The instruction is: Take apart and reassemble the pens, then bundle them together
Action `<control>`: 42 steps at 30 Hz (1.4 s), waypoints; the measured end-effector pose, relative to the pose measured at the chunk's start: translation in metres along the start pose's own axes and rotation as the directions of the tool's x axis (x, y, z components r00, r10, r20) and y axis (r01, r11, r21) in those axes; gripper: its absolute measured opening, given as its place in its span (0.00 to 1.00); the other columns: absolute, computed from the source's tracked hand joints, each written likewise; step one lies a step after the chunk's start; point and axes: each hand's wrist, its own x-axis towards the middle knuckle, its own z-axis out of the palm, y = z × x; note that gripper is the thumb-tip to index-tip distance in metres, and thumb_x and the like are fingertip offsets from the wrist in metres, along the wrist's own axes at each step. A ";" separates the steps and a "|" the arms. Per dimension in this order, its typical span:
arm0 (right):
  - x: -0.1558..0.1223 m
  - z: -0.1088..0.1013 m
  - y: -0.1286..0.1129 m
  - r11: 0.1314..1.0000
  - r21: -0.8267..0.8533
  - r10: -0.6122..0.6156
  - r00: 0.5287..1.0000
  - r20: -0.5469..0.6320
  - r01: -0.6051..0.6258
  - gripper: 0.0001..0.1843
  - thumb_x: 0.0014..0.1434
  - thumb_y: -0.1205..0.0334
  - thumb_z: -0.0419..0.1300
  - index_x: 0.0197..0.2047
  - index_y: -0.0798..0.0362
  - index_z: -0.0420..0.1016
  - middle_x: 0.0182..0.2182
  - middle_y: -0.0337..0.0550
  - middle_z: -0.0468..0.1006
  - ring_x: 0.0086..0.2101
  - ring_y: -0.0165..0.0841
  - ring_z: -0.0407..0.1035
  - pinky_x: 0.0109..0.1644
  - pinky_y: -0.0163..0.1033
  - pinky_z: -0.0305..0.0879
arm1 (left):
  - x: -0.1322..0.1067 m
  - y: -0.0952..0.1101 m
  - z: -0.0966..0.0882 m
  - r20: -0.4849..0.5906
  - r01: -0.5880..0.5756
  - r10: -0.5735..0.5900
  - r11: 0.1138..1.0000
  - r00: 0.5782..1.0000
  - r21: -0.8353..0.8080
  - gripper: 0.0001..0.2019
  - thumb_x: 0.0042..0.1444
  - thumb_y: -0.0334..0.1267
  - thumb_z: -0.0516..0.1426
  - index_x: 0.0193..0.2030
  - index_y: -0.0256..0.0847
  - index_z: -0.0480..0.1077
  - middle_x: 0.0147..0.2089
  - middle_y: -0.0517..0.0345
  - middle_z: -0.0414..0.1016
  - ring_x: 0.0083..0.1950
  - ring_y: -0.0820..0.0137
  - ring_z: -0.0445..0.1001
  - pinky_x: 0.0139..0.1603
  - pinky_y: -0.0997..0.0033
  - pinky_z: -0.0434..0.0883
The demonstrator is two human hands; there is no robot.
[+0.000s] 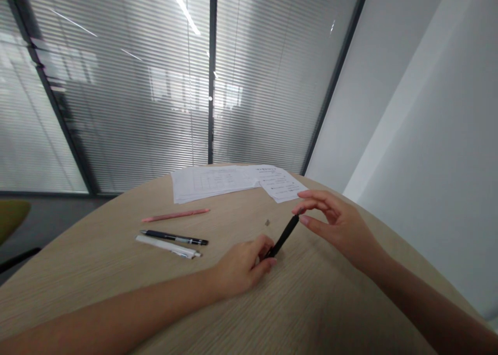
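Observation:
A black pen [287, 235] is held at a slant above the table, its upper end pointing right and away from me. My left hand [249, 264] is closed around its lower end, thumb and fingers pressed on the barrel. At the upper end, the thumb and fingertips of my right hand [335, 223] pinch the pen's narrow tip, which they partly hide. On the tabletop just beyond the pen lies a small greyish piece [267, 222], too small to name surely.
To the left lie a red pencil-like stick [176, 215], a black pen with a silver band [175, 237] and a white pen [168, 245]. Printed papers [218, 181] spread along the far edge of the round wooden table [97, 261]. Beyond stand glass panels with blinds [155, 111].

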 end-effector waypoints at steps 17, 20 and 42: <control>0.013 0.068 0.098 0.976 -0.200 0.124 0.980 0.159 -0.091 0.22 0.47 0.70 0.53 0.47 0.55 0.64 0.41 0.48 0.70 0.36 0.32 0.65 0.40 0.40 0.63 | 0.011 -0.013 0.003 -0.213 0.043 -0.144 0.908 0.966 -0.418 0.07 0.57 0.38 0.43 0.40 0.38 0.55 0.26 0.61 0.65 0.29 0.73 0.64 0.30 0.74 0.62; 0.017 0.081 0.109 0.969 -0.242 0.103 0.976 0.190 -0.056 0.17 0.46 0.73 0.54 0.41 0.55 0.69 0.35 0.45 0.72 0.35 0.31 0.65 0.40 0.39 0.62 | 0.010 -0.013 0.004 -0.198 0.062 -0.150 0.919 0.969 -0.390 0.07 0.56 0.37 0.44 0.39 0.38 0.56 0.26 0.61 0.65 0.30 0.73 0.64 0.31 0.74 0.63; -0.039 -0.031 0.035 0.916 0.046 0.401 0.906 -0.134 -0.398 0.13 0.40 0.53 0.62 0.27 0.53 0.73 0.24 0.42 0.76 0.26 0.33 0.70 0.28 0.35 0.67 | 0.001 0.001 -0.001 0.045 -0.031 0.030 0.999 0.999 0.038 0.05 0.47 0.35 0.48 0.32 0.39 0.60 0.22 0.64 0.62 0.22 0.75 0.60 0.22 0.78 0.56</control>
